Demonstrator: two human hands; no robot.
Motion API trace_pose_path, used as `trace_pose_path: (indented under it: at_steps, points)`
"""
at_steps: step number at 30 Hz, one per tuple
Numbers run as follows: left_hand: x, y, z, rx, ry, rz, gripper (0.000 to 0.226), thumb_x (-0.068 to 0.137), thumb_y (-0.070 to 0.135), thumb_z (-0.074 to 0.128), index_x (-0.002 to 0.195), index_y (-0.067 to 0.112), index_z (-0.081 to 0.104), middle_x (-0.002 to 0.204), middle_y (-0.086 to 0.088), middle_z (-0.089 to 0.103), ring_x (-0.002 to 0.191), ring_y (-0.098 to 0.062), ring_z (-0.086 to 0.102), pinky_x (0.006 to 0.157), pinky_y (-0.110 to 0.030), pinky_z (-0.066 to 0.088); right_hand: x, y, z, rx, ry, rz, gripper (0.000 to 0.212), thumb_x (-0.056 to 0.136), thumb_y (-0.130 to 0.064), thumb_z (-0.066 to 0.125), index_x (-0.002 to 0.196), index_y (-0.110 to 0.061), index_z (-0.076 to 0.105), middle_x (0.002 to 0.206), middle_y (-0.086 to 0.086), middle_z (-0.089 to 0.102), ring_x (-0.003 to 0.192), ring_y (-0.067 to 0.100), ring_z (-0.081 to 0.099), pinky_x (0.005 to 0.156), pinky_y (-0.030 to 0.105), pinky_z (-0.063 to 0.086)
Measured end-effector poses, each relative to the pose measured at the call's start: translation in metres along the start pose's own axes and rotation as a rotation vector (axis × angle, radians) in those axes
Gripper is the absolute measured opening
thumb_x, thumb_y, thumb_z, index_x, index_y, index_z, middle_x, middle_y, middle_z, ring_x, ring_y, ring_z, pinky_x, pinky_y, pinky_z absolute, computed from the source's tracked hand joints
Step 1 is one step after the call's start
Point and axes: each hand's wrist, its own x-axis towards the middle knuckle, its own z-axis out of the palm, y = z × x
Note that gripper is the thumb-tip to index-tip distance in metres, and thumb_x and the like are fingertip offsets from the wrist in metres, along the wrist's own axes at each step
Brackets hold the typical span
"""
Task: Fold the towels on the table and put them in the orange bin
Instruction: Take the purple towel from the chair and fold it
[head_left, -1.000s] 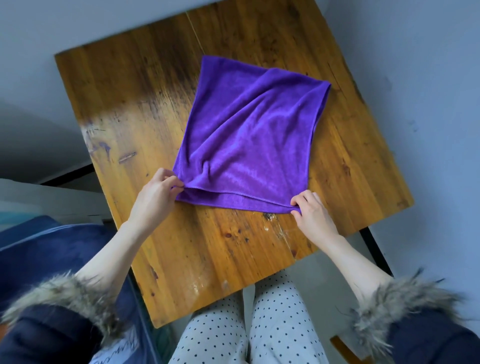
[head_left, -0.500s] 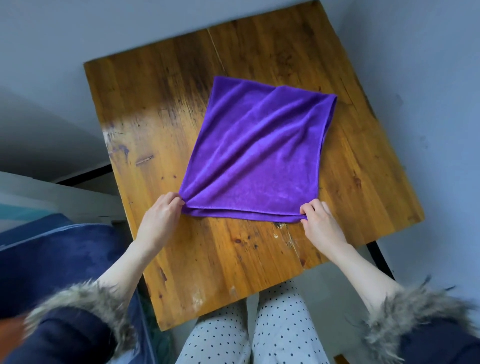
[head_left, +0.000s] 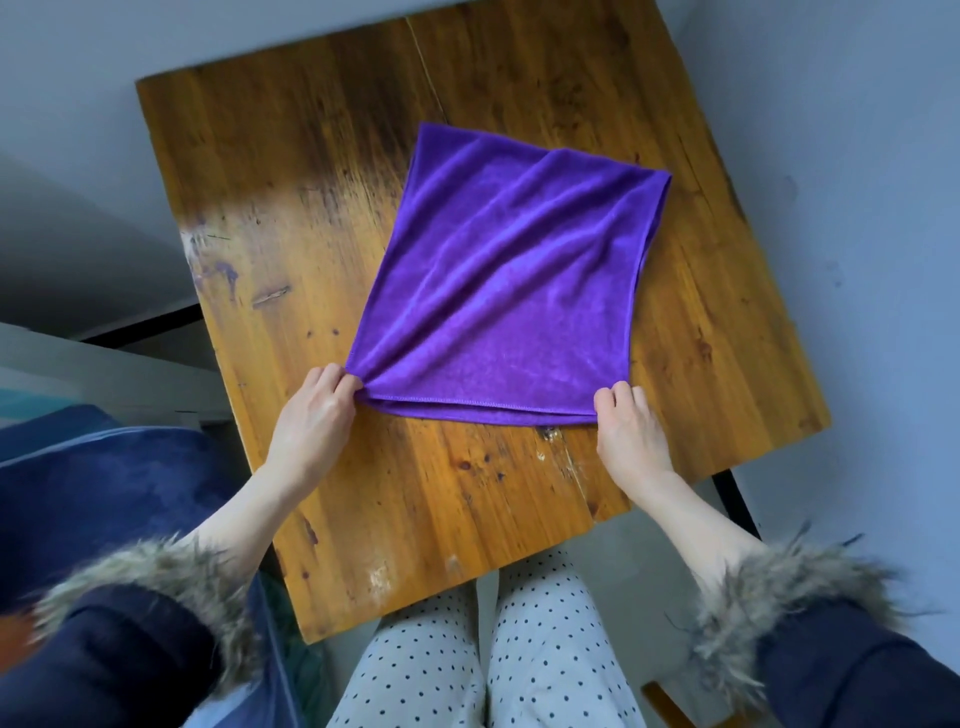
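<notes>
Towel, purple, lies folded double on the table, and both hands are on its near edge. Left hand pinches the near left corner, fingers curled and bunching the cloth, so creases fan away from that pinch up and across toward the far right corner. Right hand pinches the near right corner, fingertips tucked over the hem. Between the two grips the stitched edge runs nearly straight, the upper layer sitting just back from the lower one. Beyond the grips the towel spreads flat on the wood, its far edge well short of the table's far side. Behind each grip a bare forearm leads back to a fur-trimmed cuff, and dotted trousers show below the table's near edge.
</notes>
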Motion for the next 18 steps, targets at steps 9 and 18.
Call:
trace_pose_path:
  at_steps: [9, 18]
  points:
    - [0.028, 0.01, -0.067, -0.472, 0.195, -0.169, 0.02, 0.078, -0.01, 0.06, 0.092, 0.004, 0.06, 0.088, -0.009, 0.058, 0.08, -0.027, 0.06, 0.075, -0.032, 0.049, 0.013, 0.033, -0.083, 0.553, 0.182, 0.109, 0.022, 0.084, -0.004, 0.054, 0.087, -0.022, 0.043, 0.082, -0.001, 0.052, 0.068, 0.012, 0.047, 0.056, 0.011, 0.034]
    - [0.074, 0.052, -0.212, -0.444, 0.444, -0.102, 0.026, 0.088, -0.007, 0.05, 0.095, 0.008, 0.07, 0.097, -0.007, 0.054, 0.081, -0.019, 0.053, 0.072, -0.016, 0.038, 0.056, 0.056, -0.228, 0.75, 0.53, -0.152, 0.038, 0.082, 0.006, 0.056, 0.084, -0.032, 0.053, 0.081, -0.009, 0.059, 0.076, -0.01, 0.056, 0.066, -0.004, 0.038]
